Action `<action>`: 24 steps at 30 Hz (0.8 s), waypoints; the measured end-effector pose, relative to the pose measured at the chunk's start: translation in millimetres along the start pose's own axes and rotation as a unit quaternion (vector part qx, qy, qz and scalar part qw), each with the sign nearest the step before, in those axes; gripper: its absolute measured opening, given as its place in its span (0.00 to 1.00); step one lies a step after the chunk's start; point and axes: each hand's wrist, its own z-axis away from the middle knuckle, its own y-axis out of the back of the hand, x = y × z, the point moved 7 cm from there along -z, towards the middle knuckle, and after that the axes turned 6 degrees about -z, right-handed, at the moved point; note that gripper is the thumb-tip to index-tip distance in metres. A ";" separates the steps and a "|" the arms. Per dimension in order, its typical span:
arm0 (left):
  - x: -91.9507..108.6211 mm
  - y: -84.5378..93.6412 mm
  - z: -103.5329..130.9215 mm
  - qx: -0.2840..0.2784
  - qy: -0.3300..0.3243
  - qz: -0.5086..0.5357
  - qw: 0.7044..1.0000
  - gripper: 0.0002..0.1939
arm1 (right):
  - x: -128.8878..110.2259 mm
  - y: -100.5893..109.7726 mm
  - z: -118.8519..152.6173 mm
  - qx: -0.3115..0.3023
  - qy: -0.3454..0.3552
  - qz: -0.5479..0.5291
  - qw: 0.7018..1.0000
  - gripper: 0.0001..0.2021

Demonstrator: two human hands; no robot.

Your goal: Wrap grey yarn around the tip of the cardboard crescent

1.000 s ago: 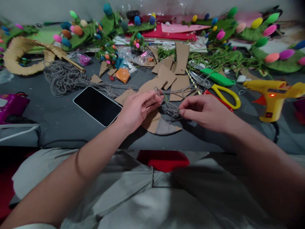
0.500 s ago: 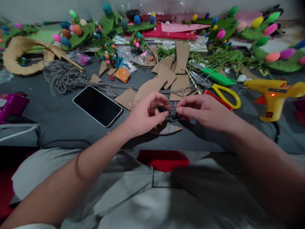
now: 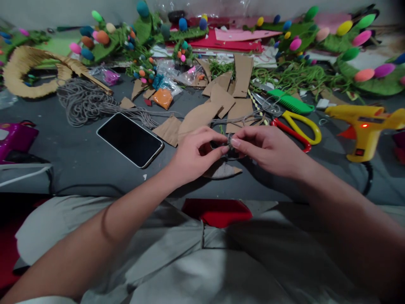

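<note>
My left hand (image 3: pixel 201 154) and my right hand (image 3: pixel 267 147) meet over the grey table, fingertips almost touching. Between them is a short bit of grey cord (image 3: pixel 230 142), pinched by both hands; its exact shape is partly covered by the fingers. Under the hands lies a cut cardboard piece wrapped in grey (image 3: pixel 221 171), its bare brown tip pointing right. Grey strands run from the large cord bundle (image 3: pixel 82 101) at the left across the cardboard pieces (image 3: pixel 199 118) behind my hands.
A phone (image 3: pixel 129 140) lies left of my hands. To the right are scissors with red and yellow handles (image 3: pixel 302 126), a green brush-like tool (image 3: pixel 292 101) and a yellow glue gun (image 3: pixel 360 126) with its light on. A straw-coloured ring (image 3: pixel 19 76) and green egg-decorated pieces (image 3: pixel 376 80) line the back.
My fingertips have drawn closer together on the cord, and my right hand has shifted slightly left. The cord loop that showed between the hands is now bunched at the fingertips.
</note>
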 end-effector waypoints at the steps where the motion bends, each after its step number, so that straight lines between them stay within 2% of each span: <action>1: -0.2 -0.3 -0.4 -0.004 -0.001 -0.005 1.000 0.07 | -0.5 -0.5 -0.1 0.001 0.009 0.008 1.000 0.12; 6: -4.6 -2.2 -1.0 -0.014 0.029 0.011 0.999 0.07 | -0.8 -1.2 0.6 0.017 0.032 0.034 0.999 0.12; 12: -10.7 -5.0 1.1 -0.016 0.086 0.076 0.993 0.07 | -5.0 2.3 5.3 0.034 0.027 0.035 0.998 0.09; 18: -11.2 -5.1 2.0 -0.004 0.087 0.086 0.992 0.06 | -8.0 0.0 6.5 0.041 0.064 0.063 0.995 0.08; 24: -11.0 -0.9 3.3 0.026 0.112 0.116 0.987 0.05 | -3.7 0.1 3.4 0.052 0.037 0.040 0.997 0.08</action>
